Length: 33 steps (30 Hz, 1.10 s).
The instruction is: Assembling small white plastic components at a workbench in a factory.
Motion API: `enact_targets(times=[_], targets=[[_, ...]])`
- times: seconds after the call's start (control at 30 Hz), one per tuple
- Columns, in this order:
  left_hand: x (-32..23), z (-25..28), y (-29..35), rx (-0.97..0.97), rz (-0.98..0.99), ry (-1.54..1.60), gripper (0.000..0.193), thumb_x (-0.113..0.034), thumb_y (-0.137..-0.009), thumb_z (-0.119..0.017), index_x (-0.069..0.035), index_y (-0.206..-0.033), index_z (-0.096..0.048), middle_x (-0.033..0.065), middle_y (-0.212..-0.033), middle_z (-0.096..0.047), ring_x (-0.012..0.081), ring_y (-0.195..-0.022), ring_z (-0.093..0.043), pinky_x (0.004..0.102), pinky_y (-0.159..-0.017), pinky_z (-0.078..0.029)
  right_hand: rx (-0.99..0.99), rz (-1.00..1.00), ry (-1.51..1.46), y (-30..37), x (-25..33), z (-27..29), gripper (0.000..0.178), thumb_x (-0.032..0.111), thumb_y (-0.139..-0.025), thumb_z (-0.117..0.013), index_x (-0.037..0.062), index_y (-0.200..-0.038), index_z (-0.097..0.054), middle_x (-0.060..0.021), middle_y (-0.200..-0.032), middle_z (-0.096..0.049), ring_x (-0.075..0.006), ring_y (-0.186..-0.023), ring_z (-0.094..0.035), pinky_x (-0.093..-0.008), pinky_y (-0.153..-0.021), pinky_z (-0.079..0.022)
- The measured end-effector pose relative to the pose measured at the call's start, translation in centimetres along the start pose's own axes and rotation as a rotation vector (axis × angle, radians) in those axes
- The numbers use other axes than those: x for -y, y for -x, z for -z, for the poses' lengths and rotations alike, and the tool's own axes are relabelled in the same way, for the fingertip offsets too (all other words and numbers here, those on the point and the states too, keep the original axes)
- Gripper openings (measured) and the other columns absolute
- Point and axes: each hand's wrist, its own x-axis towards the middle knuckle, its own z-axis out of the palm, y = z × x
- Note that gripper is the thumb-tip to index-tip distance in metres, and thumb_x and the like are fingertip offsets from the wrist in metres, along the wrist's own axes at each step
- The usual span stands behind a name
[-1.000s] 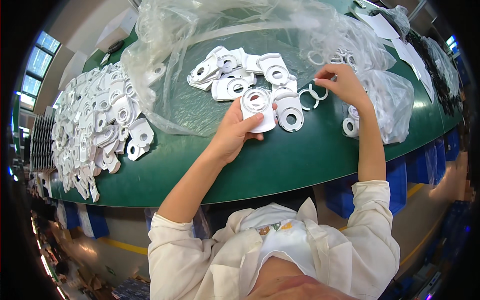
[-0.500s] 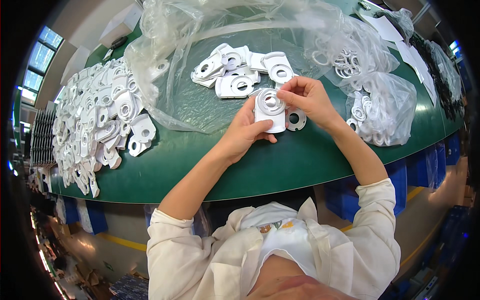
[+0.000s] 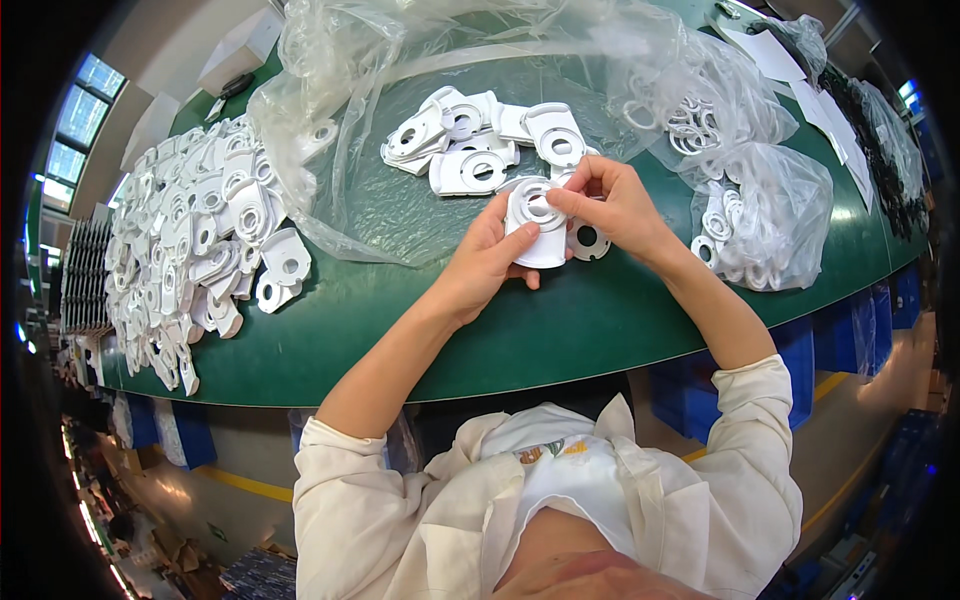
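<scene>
A white plastic plate (image 3: 541, 249) with a rounded end and a round hole sits tilted above the table, in the closed grip of my left hand (image 3: 482, 255), whose thumb lies across its face. Over the hole rests a white ring (image 3: 517, 205). My right hand (image 3: 622, 208) pinches at this ring's right edge, fingertips pressed together. Under and beside my right hand a white disc-like part (image 3: 598, 246) with a dark hole is partly hidden. Just beyond my hands lies a small group of similar white plates (image 3: 455, 172).
A large heap of white plastic parts (image 3: 190, 235) covers the left of the green table (image 3: 400, 345). Crumpled clear plastic sheeting (image 3: 350, 210) spreads over the back. A clear bag of white rings (image 3: 775, 225) stands on the right, with more rings (image 3: 693, 125) behind it.
Both hands have shifted slightly left with the plate. My left thumb has slid up the plate's face, and my right fingertips have come further in over the ring.
</scene>
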Motion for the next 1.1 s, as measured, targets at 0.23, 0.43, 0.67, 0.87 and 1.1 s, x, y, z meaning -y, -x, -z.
enact_targets(times=[0.23, 0.43, 0.67, 0.87, 1.1], targets=[[-0.6, -0.5, 0.3, -0.066, -0.011, -0.173, 0.042, -0.007, -0.093, -0.048, -0.005, -0.132, -0.034, 0.0104, -0.106, -0.062, 0.0163, -0.082, -0.067, 0.0221, -0.053, -0.049, 0.013, 0.142, 0.09, 0.2, 0.5, -0.5, 0.017, 0.013, -0.085, -0.068, 0.0012, -0.095, -0.062, -0.0022, -0.085, -0.062, -0.0055, -0.077, -0.058, -0.0191, -0.064, -0.046], [0.9, -0.3, 0.1, -0.057, -0.204, -0.369, 0.037, -0.009, -0.092, -0.052, -0.003, -0.127, -0.039, 0.0094, -0.101, -0.064, 0.0145, -0.086, -0.066, 0.022, -0.059, -0.049, 0.055, 0.173, 0.151, 0.2, 0.2, -0.2, 0.018, 0.016, -0.086, -0.067, 0.0021, -0.097, -0.07, -0.001, -0.079, -0.065, -0.0044, -0.065, -0.052, -0.0199, -0.058, -0.041], [0.8, 0.2, 0.0, -0.229, -0.322, -0.724, 0.022, -0.021, -0.094, -0.052, 0.0, -0.098, -0.054, 0.0148, -0.074, -0.06, 0.0233, -0.061, -0.057, 0.0354, -0.057, -0.043, 0.147, 0.209, 0.318, 0.5, 0.8, 0.0, 0.013, 0.014, -0.088, -0.063, 0.0005, -0.088, -0.064, -0.0017, -0.076, -0.06, -0.0069, -0.067, -0.05, -0.0231, -0.06, -0.041], [0.4, 0.3, 0.1, -0.26, -0.3, -0.854, 0.026, -0.022, -0.093, -0.05, 0.002, -0.084, -0.056, 0.0172, -0.065, -0.055, 0.0286, -0.057, -0.051, 0.0375, -0.056, -0.04, 0.167, 0.373, 0.538, 0.8, 0.7, -0.3, 0.015, 0.011, -0.087, -0.061, 0.0, -0.08, -0.054, -0.0059, -0.069, -0.054, -0.0142, -0.063, -0.047, -0.0273, -0.057, -0.038], [-0.1, 0.4, 0.3, -0.177, -0.372, -0.986, 0.024, -0.022, -0.094, -0.048, -0.001, -0.084, -0.055, 0.0196, -0.066, -0.055, 0.0368, -0.061, -0.055, 0.0424, -0.056, -0.041, 0.196, 0.343, 0.47, 0.9, 1.1, -0.2, 0.014, 0.011, -0.087, -0.061, 0.0, -0.08, -0.055, -0.006, -0.07, -0.056, -0.0138, -0.063, -0.048, -0.0272, -0.058, -0.039]])
